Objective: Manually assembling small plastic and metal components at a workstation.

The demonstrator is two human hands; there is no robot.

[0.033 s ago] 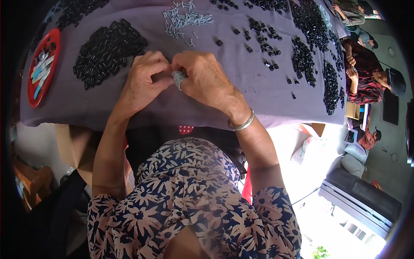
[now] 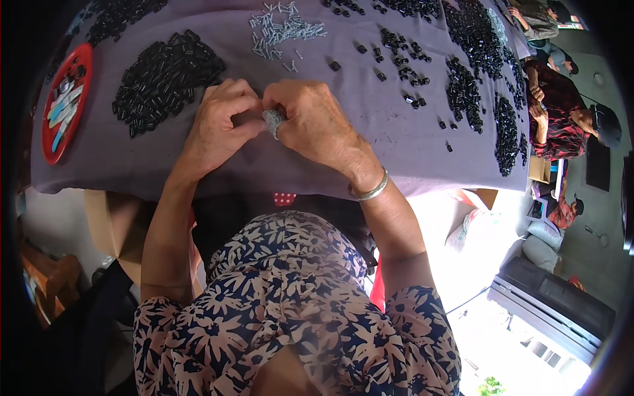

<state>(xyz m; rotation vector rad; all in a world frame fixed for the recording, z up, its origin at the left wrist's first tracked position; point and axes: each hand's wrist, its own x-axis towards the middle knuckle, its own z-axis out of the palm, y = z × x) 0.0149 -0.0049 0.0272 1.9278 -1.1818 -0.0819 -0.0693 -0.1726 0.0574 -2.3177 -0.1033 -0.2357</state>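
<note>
My left hand [image 2: 224, 122] and my right hand [image 2: 314, 122] are raised close together over the near part of the cloth-covered table. Both are closed, thumbs and fingertips pinched towards each other; whatever lies between them is hidden by the fingers. A rough grey, fuzzy-looking piece [image 2: 273, 123] shows at the fingers of my right hand; whether it is held or wrapped round a finger I cannot tell. Just beyond my left hand is a heap of short black cylindrical parts [image 2: 165, 79]. Past both hands lies a loose pile of small silvery screws or pins [image 2: 285, 30].
A red oval tray [image 2: 50, 142] with cutter-like tools stands at the left. Small black pieces [image 2: 403, 56] are scattered to the right, with denser black heaps [image 2: 465, 96] by the right edge of the mauve cloth [image 2: 370, 158]. Other people [image 2: 561, 112] sit beyond that edge.
My right hand and forearm have shifted very slightly to the left. The left hand and the piles look the same.
</note>
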